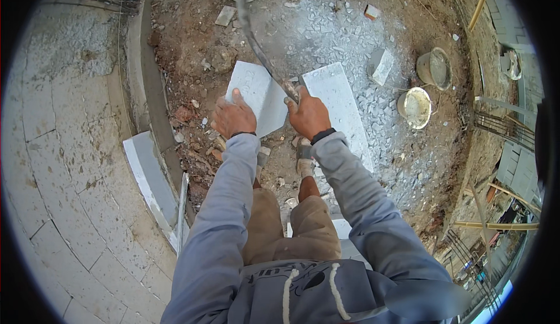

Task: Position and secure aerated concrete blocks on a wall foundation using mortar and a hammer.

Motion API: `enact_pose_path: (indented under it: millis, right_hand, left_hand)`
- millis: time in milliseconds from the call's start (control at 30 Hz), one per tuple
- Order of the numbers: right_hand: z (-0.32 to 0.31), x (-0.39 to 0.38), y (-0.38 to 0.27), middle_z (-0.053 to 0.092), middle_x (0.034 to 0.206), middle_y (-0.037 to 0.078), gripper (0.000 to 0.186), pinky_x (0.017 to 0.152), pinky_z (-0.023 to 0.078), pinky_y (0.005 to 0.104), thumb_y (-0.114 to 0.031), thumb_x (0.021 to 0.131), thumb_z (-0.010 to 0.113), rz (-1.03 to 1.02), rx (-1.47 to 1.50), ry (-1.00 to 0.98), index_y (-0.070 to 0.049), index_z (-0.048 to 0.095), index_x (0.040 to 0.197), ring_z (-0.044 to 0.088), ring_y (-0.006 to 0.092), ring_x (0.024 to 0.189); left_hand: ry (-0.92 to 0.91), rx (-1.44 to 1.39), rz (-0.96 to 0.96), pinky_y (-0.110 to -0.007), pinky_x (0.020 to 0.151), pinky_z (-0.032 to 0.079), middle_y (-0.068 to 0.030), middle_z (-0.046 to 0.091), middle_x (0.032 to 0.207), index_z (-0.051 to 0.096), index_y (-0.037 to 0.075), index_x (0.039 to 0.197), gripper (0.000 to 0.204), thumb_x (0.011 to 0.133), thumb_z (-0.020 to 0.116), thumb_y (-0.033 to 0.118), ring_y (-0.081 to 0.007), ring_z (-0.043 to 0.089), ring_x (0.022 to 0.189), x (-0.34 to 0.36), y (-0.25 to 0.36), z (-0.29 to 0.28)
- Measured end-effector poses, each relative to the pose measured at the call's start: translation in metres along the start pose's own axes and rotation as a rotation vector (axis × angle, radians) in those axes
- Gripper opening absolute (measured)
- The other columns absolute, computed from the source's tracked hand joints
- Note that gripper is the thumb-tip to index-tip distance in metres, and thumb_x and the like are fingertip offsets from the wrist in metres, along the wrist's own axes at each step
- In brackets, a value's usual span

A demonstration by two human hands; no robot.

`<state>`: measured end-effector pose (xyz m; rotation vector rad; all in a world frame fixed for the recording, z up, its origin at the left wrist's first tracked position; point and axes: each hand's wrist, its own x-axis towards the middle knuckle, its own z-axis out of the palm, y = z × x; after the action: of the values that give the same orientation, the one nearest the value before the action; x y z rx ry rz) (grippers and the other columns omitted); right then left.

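Two pale grey lightweight building blocks stand in front of me, one by each hand. My left hand [234, 115] grips the near left side of the left block [270, 103], its thumb laid along the pale top face. My right hand [309, 114] is closed around the near end of a long, dark, slightly curved bar [258, 47]. The bar reaches away over the left block, its far end blurred. What sort of tool it is I cannot tell. Behind my right hand and forearm lies the right block [332, 85], partly hidden by them.
Pale rubble [373, 111] covers the dirt beyond and to the right. A round bucket [415, 108] and a larger tub [434, 68] stand there, near a loose block [380, 66]. A low kerb [139, 73] and a stack of wall blocks [64, 149] run along the left.
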<state>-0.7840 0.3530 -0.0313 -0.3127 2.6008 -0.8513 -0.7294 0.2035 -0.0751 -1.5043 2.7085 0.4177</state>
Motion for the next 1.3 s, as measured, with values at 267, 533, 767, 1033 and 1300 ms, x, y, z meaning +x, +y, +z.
enact_pose_path:
  millis: [267,533,767,1033,1300]
  right_hand:
    - [-0.06,-0.002,-0.021,0.062,0.073,0.025,0.032,0.061,0.049,0.0491,-0.017,0.086,0.063,-0.268,0.338,0.333,0.002,0.049,0.108,0.063,0.0433,0.07]
    - [0.0,0.009,0.02,0.063,0.079,0.033,0.038,0.07,0.049,0.0536,-0.026,0.088,0.061,0.041,0.043,-0.084,0.006,0.053,0.107,0.062,0.0491,0.077]
    - [-0.055,0.01,-0.006,0.064,0.078,0.029,0.033,0.068,0.049,0.0531,-0.024,0.088,0.06,-0.115,0.437,0.238,0.003,0.053,0.106,0.062,0.0468,0.077]
    - [0.017,0.017,0.035,0.065,0.084,0.029,0.034,0.069,0.049,0.0527,-0.029,0.088,0.059,0.11,-0.049,-0.153,-0.001,0.055,0.108,0.064,0.0454,0.077]
    - [-0.053,0.03,0.008,0.065,0.084,0.028,0.027,0.066,0.051,0.0491,-0.015,0.086,0.059,-0.292,0.6,0.338,-0.001,0.054,0.108,0.064,0.045,0.078]
  left_hand:
    - [-0.017,0.025,-0.014,-0.05,0.092,0.035,-0.019,0.059,0.116,0.054,-0.001,0.116,0.059,0.098,0.034,0.052,-0.0342,0.051,0.113,-0.003,0.002,0.004]
    - [-0.005,0.01,0.024,-0.05,0.093,0.035,-0.0186,0.06,0.114,0.055,-0.001,0.115,0.06,0.098,0.033,0.053,-0.0343,0.052,0.113,0.0,0.001,-0.003]
    - [-0.051,0.013,-0.002,-0.05,0.094,0.035,-0.0185,0.06,0.113,0.055,-0.001,0.116,0.06,0.098,0.034,0.053,-0.0345,0.051,0.113,0.0,0.002,0.0]
    - [-0.043,-0.003,0.005,-0.049,0.094,0.035,-0.0185,0.061,0.11,0.057,-0.001,0.113,0.059,0.098,0.037,0.052,-0.035,0.053,0.11,0.005,0.006,-0.005]
    - [-0.069,0.012,-0.001,-0.05,0.094,0.035,-0.0187,0.06,0.115,0.057,-0.001,0.115,0.059,0.098,0.037,0.052,-0.0354,0.053,0.111,0.006,0.003,-0.001]
